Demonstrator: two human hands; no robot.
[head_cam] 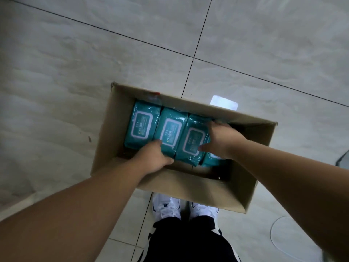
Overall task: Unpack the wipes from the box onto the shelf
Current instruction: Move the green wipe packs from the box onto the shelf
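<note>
An open cardboard box (198,188) stands on the tiled floor right in front of my feet. Inside it several teal wipe packs lie side by side in a row: one at the left (141,123), a second (170,131), a third (190,142) and a fourth (209,159) mostly hidden under my right hand. My left hand (153,157) grips the near edge of the second pack. My right hand (221,137) clasps the right side of the third pack, thumb on its face. No shelf is in view.
Grey floor tiles (94,63) with dark grout lines surround the box. My white shoes (166,207) and dark trousers are just below the box. A bright reflection (223,103) lies on the floor behind the box. A thin white cable (273,233) curves at the lower right.
</note>
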